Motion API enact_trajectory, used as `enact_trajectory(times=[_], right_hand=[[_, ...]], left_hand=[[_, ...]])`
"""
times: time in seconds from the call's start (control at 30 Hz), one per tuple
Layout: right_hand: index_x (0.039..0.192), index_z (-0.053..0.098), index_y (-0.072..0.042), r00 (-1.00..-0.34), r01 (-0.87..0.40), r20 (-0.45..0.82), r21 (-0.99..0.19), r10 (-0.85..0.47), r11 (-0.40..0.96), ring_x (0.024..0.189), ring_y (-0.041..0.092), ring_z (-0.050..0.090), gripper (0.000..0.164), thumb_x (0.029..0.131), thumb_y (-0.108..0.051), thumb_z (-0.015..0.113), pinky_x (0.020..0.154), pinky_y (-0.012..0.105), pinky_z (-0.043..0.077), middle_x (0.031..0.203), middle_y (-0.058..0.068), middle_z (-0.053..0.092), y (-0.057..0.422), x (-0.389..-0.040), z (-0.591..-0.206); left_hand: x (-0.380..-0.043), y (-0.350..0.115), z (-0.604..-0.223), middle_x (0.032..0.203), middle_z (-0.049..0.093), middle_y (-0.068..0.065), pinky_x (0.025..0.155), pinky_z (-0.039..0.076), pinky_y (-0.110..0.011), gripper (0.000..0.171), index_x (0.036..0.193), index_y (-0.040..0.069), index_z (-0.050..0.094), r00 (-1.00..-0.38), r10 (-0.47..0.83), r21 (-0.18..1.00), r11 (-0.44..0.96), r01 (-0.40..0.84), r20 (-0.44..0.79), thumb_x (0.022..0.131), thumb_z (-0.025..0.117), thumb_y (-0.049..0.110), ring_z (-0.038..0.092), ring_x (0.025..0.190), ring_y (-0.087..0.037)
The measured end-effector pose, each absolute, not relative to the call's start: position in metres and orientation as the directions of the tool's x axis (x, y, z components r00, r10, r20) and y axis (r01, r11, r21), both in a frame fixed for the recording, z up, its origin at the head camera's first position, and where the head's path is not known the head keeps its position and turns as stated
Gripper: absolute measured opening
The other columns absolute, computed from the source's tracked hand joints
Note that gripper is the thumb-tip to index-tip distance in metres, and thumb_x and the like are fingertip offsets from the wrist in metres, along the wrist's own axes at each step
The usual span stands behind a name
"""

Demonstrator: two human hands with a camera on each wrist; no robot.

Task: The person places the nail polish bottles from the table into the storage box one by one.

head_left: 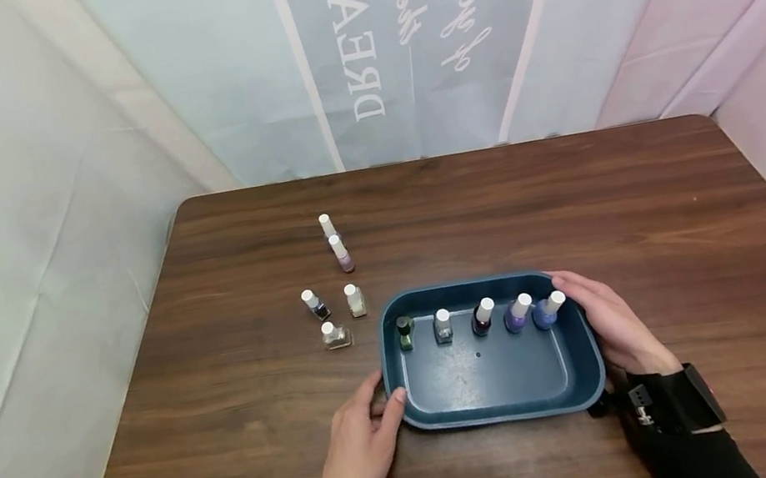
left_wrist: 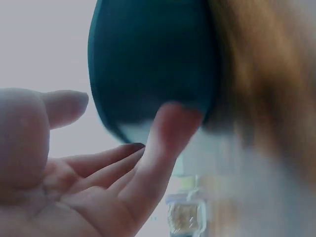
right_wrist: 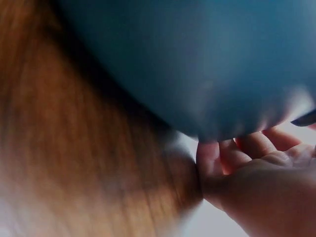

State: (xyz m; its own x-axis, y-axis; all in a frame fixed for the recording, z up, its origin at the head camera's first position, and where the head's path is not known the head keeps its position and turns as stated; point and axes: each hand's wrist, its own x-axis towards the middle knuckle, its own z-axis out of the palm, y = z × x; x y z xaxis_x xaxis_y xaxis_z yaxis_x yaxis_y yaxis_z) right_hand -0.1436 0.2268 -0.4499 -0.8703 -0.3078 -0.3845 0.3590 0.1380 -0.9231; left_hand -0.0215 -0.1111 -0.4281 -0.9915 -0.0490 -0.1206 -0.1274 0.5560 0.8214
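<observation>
A dark blue rectangular tray (head_left: 492,413) is at the front of the table, with several nail polish bottles (head_left: 443,326) standing in a row along its far side. My left hand (head_left: 358,446) holds its left end, thumb at the rim and fingers by the outer wall. In the left wrist view, a bent finger (left_wrist: 173,133) overlaps the tray wall (left_wrist: 153,59). At the right end, my right hand (head_left: 613,319) grips around the far corner. Fingertips (right_wrist: 210,150) meet the curved outer side of the tray (right_wrist: 197,64) in the right wrist view.
Left of the tray, several more white-capped bottles stand on the brown wooden table (head_left: 233,433), including a pale one (head_left: 355,301), a dark one (head_left: 316,305) and a mauve one (head_left: 342,254). A printed curtain (head_left: 425,37) hangs behind the table's far edge.
</observation>
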Motion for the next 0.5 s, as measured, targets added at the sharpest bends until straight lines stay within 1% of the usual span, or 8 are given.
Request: enact_trajectory(times=[0.07, 0.13, 0.2, 0.23, 0.27, 0.37, 0.5], right_hand=[[0.149, 0.031, -0.009, -0.868, 0.367, -0.395, -0.919, -0.302, 0.147, 0.112, -0.005, 0.050, 0.070, 0.097, -0.054, 0.042, 0.090, 0.015, 0.046, 0.129, -0.011, 0.050, 0.228, -0.143, -0.450], [0.147, 0.034, -0.010, -0.868, 0.369, -0.393, -0.920, -0.304, 0.136, 0.110, -0.004, 0.051, 0.066, 0.098, -0.053, 0.042, 0.089, 0.016, 0.047, 0.126, -0.012, 0.052, 0.229, -0.143, -0.451], [0.146, 0.037, -0.011, -0.870, 0.368, -0.386, -0.922, -0.308, 0.117, 0.109, -0.003, 0.053, 0.063, 0.098, -0.051, 0.043, 0.089, 0.017, 0.048, 0.123, -0.014, 0.054, 0.228, -0.143, -0.452], [0.145, 0.038, -0.011, -0.871, 0.366, -0.382, -0.924, -0.309, 0.111, 0.109, -0.003, 0.053, 0.062, 0.099, -0.051, 0.043, 0.088, 0.017, 0.048, 0.122, -0.014, 0.055, 0.228, -0.143, -0.452], [0.145, 0.038, -0.010, -0.872, 0.364, -0.378, -0.926, -0.310, 0.105, 0.109, -0.002, 0.053, 0.061, 0.099, -0.050, 0.043, 0.088, 0.017, 0.048, 0.122, -0.013, 0.056, 0.228, -0.143, -0.452], [0.146, 0.038, -0.010, -0.876, 0.354, -0.369, -0.929, -0.310, 0.105, 0.110, -0.003, 0.054, 0.062, 0.099, -0.050, 0.044, 0.089, 0.017, 0.048, 0.124, -0.013, 0.056, 0.228, -0.144, -0.453], [0.146, 0.037, -0.009, -0.878, 0.344, -0.366, -0.931, -0.310, 0.125, 0.110, -0.003, 0.054, 0.065, 0.098, -0.052, 0.043, 0.089, 0.018, 0.049, 0.125, -0.011, 0.055, 0.228, -0.145, -0.453]], left_hand=[[-0.025, -0.115, -0.426, 0.102, 0.071, -0.011, 0.066, 0.053, -0.019, 0.046, 0.126, 0.000, 0.059, -0.992, -0.118, 0.803, 0.588, -0.096, -0.032, 0.094, 0.062, 0.033, 0.067, 0.074, -0.004], [-0.030, -0.122, -0.424, 0.099, 0.071, -0.009, 0.062, 0.052, -0.020, 0.039, 0.122, 0.000, 0.062, -0.981, -0.174, 0.773, 0.633, -0.042, 0.089, 0.089, 0.068, 0.021, 0.062, 0.069, -0.004], [-0.037, -0.132, -0.423, 0.099, 0.070, -0.010, 0.060, 0.052, -0.022, 0.036, 0.117, -0.002, 0.064, -0.954, -0.207, 0.726, 0.687, 0.016, 0.216, 0.085, 0.072, 0.013, 0.061, 0.068, -0.006], [-0.041, -0.137, -0.422, 0.097, 0.070, -0.010, 0.060, 0.052, -0.023, 0.035, 0.116, -0.002, 0.064, -0.939, -0.217, 0.700, 0.713, 0.033, 0.265, 0.084, 0.073, 0.010, 0.061, 0.068, -0.008], [-0.045, -0.142, -0.422, 0.098, 0.069, -0.011, 0.060, 0.052, -0.025, 0.035, 0.115, -0.002, 0.064, -0.928, -0.220, 0.678, 0.734, 0.046, 0.301, 0.083, 0.073, 0.008, 0.061, 0.068, -0.009], [-0.057, -0.156, -0.422, 0.099, 0.068, -0.012, 0.060, 0.052, -0.027, 0.035, 0.116, -0.002, 0.064, -0.914, -0.230, 0.629, 0.777, 0.035, 0.336, 0.083, 0.072, 0.007, 0.062, 0.070, -0.012], [-0.069, -0.167, -0.425, 0.105, 0.067, -0.013, 0.061, 0.048, -0.027, 0.038, 0.121, -0.001, 0.062, -0.934, -0.224, 0.615, 0.788, -0.005, 0.279, 0.085, 0.071, 0.008, 0.062, 0.073, -0.015]])
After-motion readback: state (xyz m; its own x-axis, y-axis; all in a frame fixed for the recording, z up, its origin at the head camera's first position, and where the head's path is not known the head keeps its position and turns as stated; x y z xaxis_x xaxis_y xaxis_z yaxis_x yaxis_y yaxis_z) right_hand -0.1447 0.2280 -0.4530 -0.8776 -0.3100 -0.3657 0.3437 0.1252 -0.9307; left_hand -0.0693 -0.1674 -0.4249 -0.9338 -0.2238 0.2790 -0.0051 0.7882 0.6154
